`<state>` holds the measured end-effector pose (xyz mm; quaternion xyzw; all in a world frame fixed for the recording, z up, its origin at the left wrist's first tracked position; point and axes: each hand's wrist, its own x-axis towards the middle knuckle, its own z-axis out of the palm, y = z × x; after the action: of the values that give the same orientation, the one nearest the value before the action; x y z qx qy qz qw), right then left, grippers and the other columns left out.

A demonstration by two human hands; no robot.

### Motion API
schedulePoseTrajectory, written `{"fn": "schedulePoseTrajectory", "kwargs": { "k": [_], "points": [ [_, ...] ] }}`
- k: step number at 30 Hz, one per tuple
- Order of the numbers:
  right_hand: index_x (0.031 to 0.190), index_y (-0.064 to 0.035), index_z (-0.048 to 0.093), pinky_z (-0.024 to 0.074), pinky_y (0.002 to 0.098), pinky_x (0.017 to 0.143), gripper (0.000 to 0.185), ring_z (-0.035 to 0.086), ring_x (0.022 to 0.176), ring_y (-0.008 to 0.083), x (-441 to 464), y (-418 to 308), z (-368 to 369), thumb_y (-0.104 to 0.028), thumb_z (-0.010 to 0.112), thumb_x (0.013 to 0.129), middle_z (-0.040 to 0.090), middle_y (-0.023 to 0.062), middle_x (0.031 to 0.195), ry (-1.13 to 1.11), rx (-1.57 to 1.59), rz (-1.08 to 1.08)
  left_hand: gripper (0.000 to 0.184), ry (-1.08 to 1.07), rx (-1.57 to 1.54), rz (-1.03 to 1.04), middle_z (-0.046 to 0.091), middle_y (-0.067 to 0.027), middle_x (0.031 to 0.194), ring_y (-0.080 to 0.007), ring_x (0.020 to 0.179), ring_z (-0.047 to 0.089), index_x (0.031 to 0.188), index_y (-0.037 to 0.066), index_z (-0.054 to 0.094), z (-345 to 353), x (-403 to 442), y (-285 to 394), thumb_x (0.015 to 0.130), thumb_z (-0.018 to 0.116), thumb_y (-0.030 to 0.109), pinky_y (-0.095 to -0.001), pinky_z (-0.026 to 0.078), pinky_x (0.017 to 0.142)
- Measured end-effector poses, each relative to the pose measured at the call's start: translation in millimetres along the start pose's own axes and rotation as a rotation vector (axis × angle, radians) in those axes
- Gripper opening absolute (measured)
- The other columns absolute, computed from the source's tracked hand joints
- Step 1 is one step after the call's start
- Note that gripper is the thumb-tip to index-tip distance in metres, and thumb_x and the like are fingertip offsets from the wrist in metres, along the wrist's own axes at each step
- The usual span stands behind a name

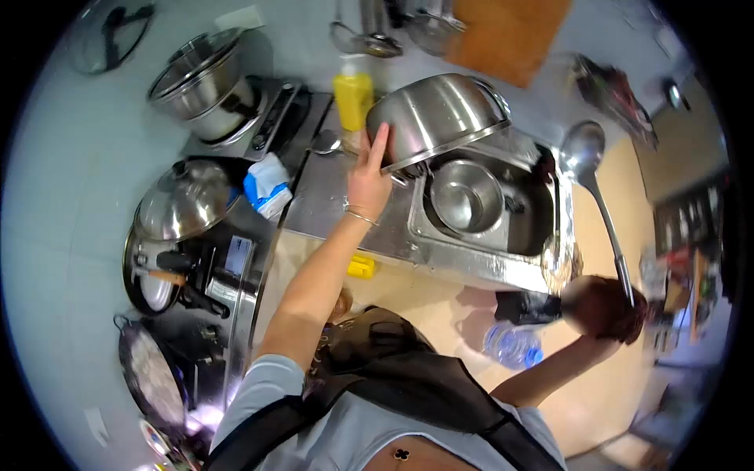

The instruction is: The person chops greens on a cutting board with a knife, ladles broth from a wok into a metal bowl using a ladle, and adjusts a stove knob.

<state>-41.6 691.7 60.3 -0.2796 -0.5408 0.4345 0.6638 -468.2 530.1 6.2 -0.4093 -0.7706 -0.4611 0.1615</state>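
A large stainless steel pot [440, 114] is tipped on its side over the back of the sink, rim facing down toward me. My left hand [369, 184] grips its left side near the rim, with a finger stretched along the outer wall. Out to the right, my right hand [601, 310] is dark and partly blurred, closed around the handle end of a long steel ladle [583, 149]. The ladle's bowl points up and away from me, right of the sink. A smaller steel pot [467, 206] sits upright inside the sink [534, 271], below the tilted pot.
Left of the sink stand a yellow bottle [353, 98] and a spoon [325, 142]. Stacked pots [208, 86], a domed lid [184, 200] and a frying pan [153, 373] line the left counter. Utensils [377, 39] hang behind; a plastic bottle [512, 346] lies below.
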Motion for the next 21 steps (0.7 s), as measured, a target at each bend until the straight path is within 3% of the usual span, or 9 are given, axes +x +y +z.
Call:
{"fn": "schedulePoseTrajectory", "kwargs": {
  "k": [1,2,4,5,6,7,9,13,21],
  "points": [
    [0.091,0.0001,0.054,0.0475,0.0267,0.074,0.030,0.056,0.077,0.0144,2.9,1.4,20.5,-0.029,0.048,0.088,0.058,0.0091,0.084,-0.038,0.023,0.016,0.082,0.044,-0.023,-0.066,0.045,-0.0282,0.125,-0.0375,0.100,0.057,0.138,0.022,0.030,-4.6,0.6,1.7,0.066,0.055,-0.008,-0.0387,0.052,0.074],
    [0.091,0.0001,0.054,0.0477,0.0269,0.074,0.030,0.056,0.076,0.0148,5.3,1.5,46.2,-0.029,0.048,0.088,0.058,0.0093,0.084,-0.076,0.052,0.055,0.081,-0.037,-0.112,-0.359,0.045,-0.0255,0.126,-0.0362,0.099,0.058,0.140,0.020,0.028,-19.7,4.3,14.0,0.067,0.053,-0.007,-0.0361,0.051,0.076],
    [0.091,0.0003,0.054,0.0480,0.0273,0.073,0.031,0.056,0.076,0.0156,8.2,1.0,98.2,-0.030,0.048,0.088,0.058,0.0096,0.085,-0.196,0.112,0.118,0.078,0.155,-0.298,-0.470,0.054,-0.0219,0.118,-0.0350,0.099,0.059,0.141,0.015,0.022,-52.2,0.6,24.7,0.070,0.048,-0.004,-0.0353,0.048,0.082],
    [0.092,0.0003,0.054,0.0482,0.0275,0.072,0.032,0.056,0.075,0.0160,7.2,2.0,128.1,-0.030,0.047,0.088,0.058,0.0098,0.085,-0.267,0.143,0.149,0.074,0.376,-0.269,-0.230,0.053,-0.0242,0.117,-0.0338,0.103,0.057,0.140,0.010,0.022,-58.5,-8.6,12.5,0.072,0.048,-0.003,-0.0362,0.045,0.087],
    [0.092,0.0004,0.054,0.0484,0.0277,0.071,0.032,0.057,0.075,0.0163,5.7,4.6,161.9,-0.031,0.047,0.087,0.058,0.0100,0.085,-0.360,0.175,0.181,0.070,0.225,-0.506,-0.640,0.048,-0.0237,0.124,-0.0318,0.107,0.054,0.138,0.006,0.024,-99.6,-16.1,31.8,0.074,0.050,-0.001,-0.0364,0.041,0.092],
    [0.092,0.0004,0.054,0.0485,0.0279,0.071,0.033,0.057,0.075,0.0167,1.3,6.1,192.9,-0.031,0.047,0.087,0.058,0.0102,0.085,-0.447,0.207,0.210,0.070,0.385,-0.494,-0.529,0.050,-0.0188,0.120,-0.0243,0.098,0.057,0.139,0.007,0.023,-106.5,-32.4,17.5,0.076,0.052,0.003,-0.0334,0.049,0.080],
    [0.093,0.0006,0.055,0.0489,0.0283,0.070,0.034,0.057,0.074,0.0175,-19.6,3.9,257.3,-0.032,0.047,0.087,0.058,0.0106,0.085,-0.641,0.277,0.271,0.066,0.397,-0.958,-0.882,0.053,-0.0087,0.107,-0.0112,0.082,0.056,0.138,0.008,0.022,-195.1,-58.3,52.2,0.080,0.054,0.008,-0.0227,0.048,0.049],
    [0.094,0.0008,0.055,0.0496,0.0290,0.068,0.036,0.058,0.073,0.0191,-69.1,-26.7,349.3,-0.033,0.047,0.086,0.058,0.0113,0.085,-0.980,0.442,0.384,0.047,0.631,-0.834,-0.917,0.055,-0.0084,0.105,-0.0140,0.076,0.058,0.127,0.004,0.034,-294.1,-159.6,84.7,0.084,0.053,0.008,-0.0250,0.051,0.055],
    [0.091,0.0014,0.059,0.0510,0.0311,0.071,0.030,0.060,0.080,0.0199,-309.7,-94.5,492.7,-0.028,0.053,0.086,0.061,0.0097,0.090,-1.468,0.905,0.623,0.021,1.691,-0.470,-1.005,0.055,-0.0083,0.087,-0.0155,0.069,0.057,0.101,0.000,0.051,-403.5,-350.1,202.5,0.080,0.052,0.001,-0.0235,0.048,0.053]
  ]
}}
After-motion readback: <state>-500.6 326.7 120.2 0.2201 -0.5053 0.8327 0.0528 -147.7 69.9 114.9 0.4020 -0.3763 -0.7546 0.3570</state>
